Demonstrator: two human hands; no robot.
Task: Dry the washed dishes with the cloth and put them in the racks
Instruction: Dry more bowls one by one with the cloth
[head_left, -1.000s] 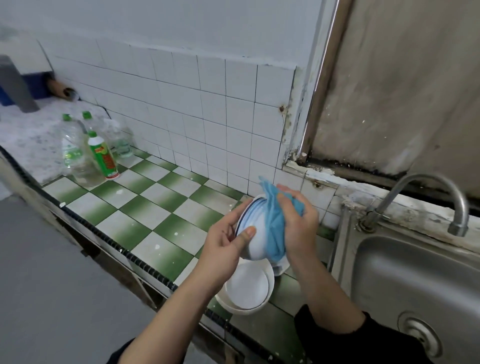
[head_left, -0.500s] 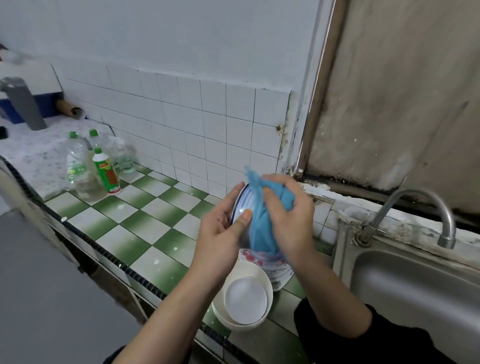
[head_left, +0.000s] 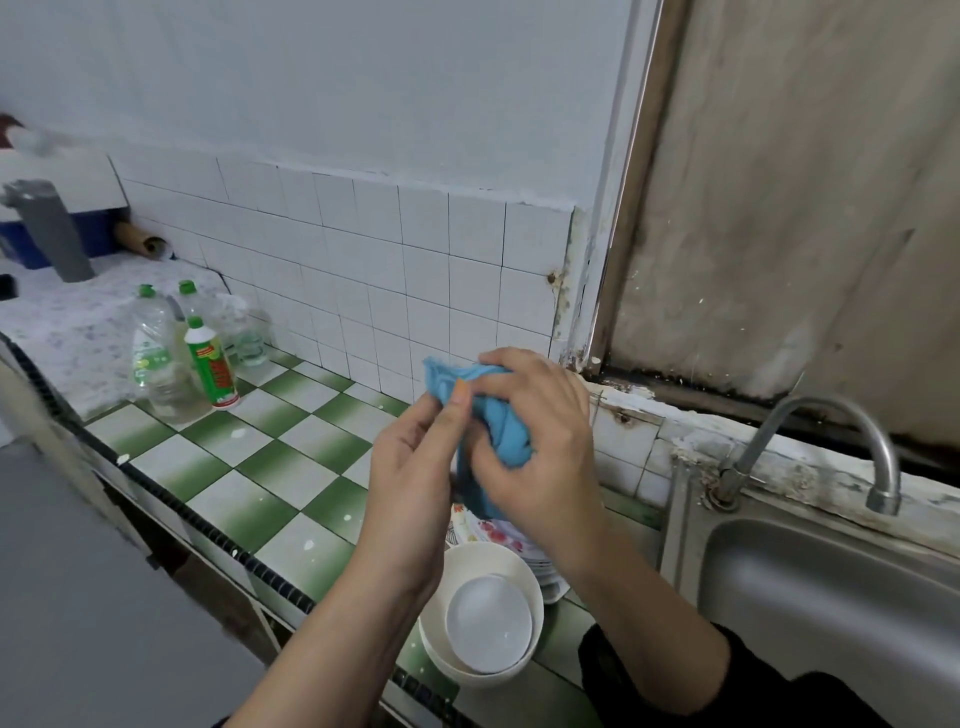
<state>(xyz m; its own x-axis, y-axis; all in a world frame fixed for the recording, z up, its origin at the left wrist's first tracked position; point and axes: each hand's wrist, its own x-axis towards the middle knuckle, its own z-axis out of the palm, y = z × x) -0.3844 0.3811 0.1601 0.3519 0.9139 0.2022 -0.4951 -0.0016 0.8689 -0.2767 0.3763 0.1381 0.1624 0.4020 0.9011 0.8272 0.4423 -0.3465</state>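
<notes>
In front of my chest, my right hand (head_left: 540, 447) grips a bunched blue cloth (head_left: 501, 431) and presses it against a small bowl. That bowl is almost wholly hidden between my hands and the cloth. My left hand (head_left: 410, 488) curls round the bowl from the left, thumb up against the cloth. Directly below on the counter stands a white bowl (head_left: 530, 582) with a smaller white dish (head_left: 488, 623) inside it. Behind the white bowl lies a stack of floral plates (head_left: 493, 530). No rack is in view.
The green-and-white tiled counter (head_left: 249, 467) has a dark edge along its front. Several plastic bottles (head_left: 156, 353) and a green-capped detergent bottle (head_left: 210, 364) stand at its far left. A steel sink (head_left: 831, 597) with a curved tap (head_left: 852, 431) is on the right.
My hands rose and closed together; the bowl, visible between them before, is now covered by the cloth and my left hand. The camera tilted upward slightly.
</notes>
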